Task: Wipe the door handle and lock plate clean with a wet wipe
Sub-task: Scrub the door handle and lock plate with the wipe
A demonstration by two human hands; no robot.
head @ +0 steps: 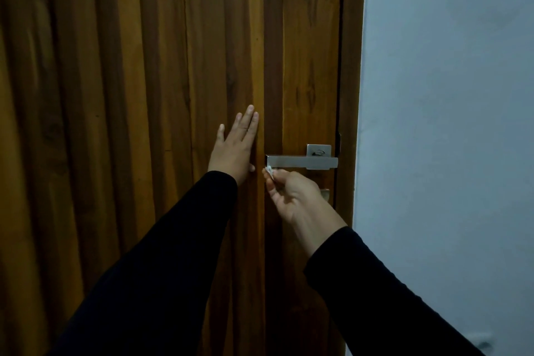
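Where right hand (291,193) pinches, wipe (269,170) under handle (300,161).

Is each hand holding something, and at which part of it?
The right hand pinches a small white wet wipe between its fingertips, just under the handle's free end. The left hand holds nothing; it lies flat on the door.

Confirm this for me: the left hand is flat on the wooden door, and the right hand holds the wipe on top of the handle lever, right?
Not quite. The head view shows the right hand pinching the wipe under the free end of the handle lever, not on top. The rest holds: the left hand lies flat on the wooden door.
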